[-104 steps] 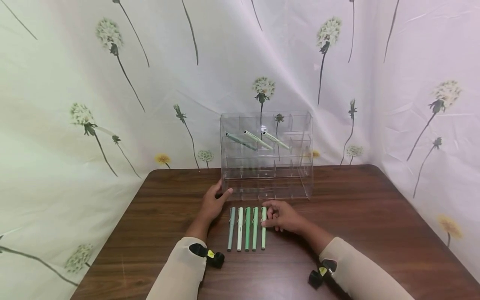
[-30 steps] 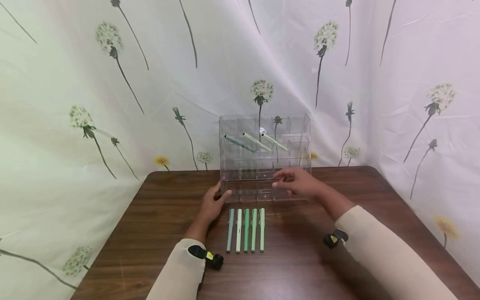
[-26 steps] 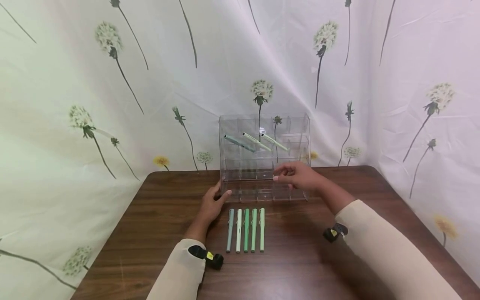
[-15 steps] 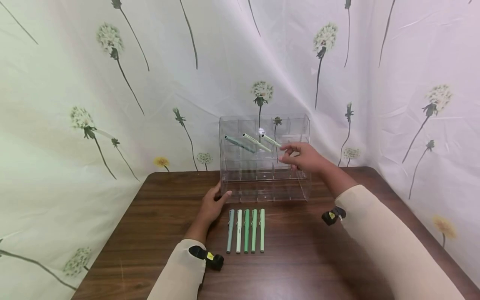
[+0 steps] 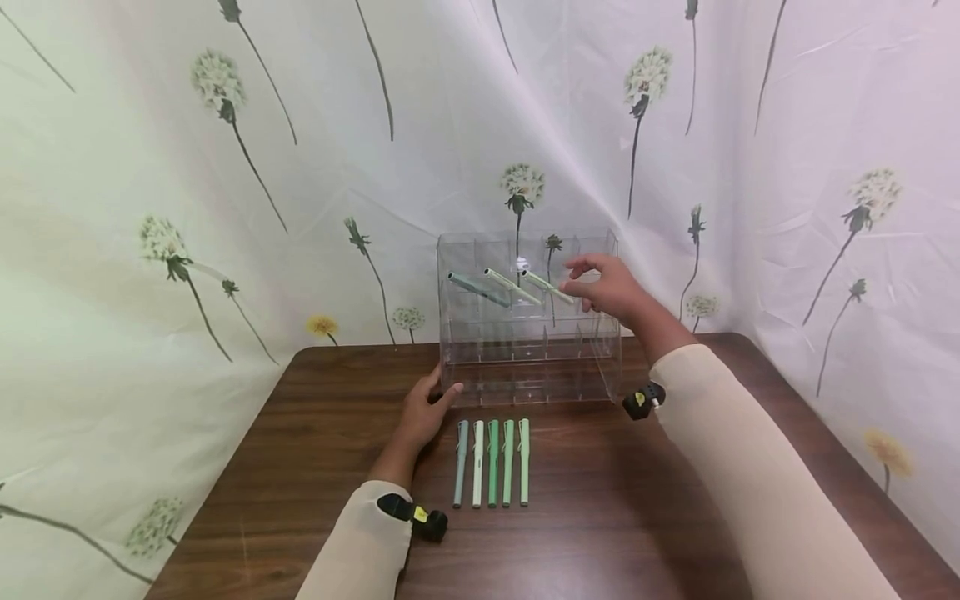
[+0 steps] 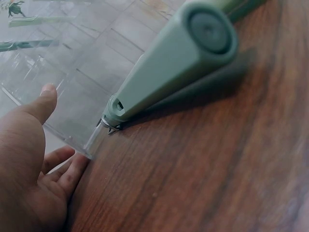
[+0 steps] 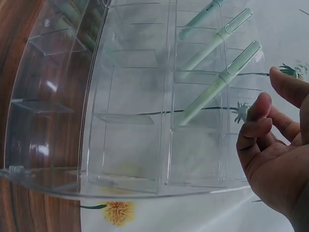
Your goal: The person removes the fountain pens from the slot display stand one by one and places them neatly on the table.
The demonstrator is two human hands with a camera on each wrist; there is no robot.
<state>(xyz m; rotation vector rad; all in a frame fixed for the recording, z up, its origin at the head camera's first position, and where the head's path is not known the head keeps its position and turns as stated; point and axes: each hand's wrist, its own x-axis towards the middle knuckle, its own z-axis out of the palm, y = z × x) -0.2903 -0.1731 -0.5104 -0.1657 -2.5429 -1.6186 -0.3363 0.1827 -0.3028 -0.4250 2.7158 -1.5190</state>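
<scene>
A clear acrylic pen organizer (image 5: 529, 360) with tiered compartments stands on the table. My left hand (image 5: 424, 412) holds its lower left corner, thumb (image 6: 47, 96) in front and fingers by the side wall. Three capped pens lean in an upper tier: a dusty teal one (image 5: 480, 289), a pale green one (image 5: 512, 285) and another pale green one (image 5: 547, 287). Beside this last pen is my empty right hand (image 5: 611, 287), fingers loosely bent. In the right wrist view, a gap separates the fingertips (image 7: 262, 102) from the pale green pen (image 7: 212, 90).
Several pens lie in a row before the organizer: grey-blue (image 5: 461, 464), whitish (image 5: 477, 464), dark green (image 5: 493, 464), mid green (image 5: 508, 464) and light green (image 5: 524, 464). The brown wooden table (image 5: 337, 392) meets a dandelion-print curtain (image 5: 375, 175) behind the organizer.
My right hand has left the light green pen at the row's right end and risen along the organizer's front to the upper tier. The left hand and pens stay put.
</scene>
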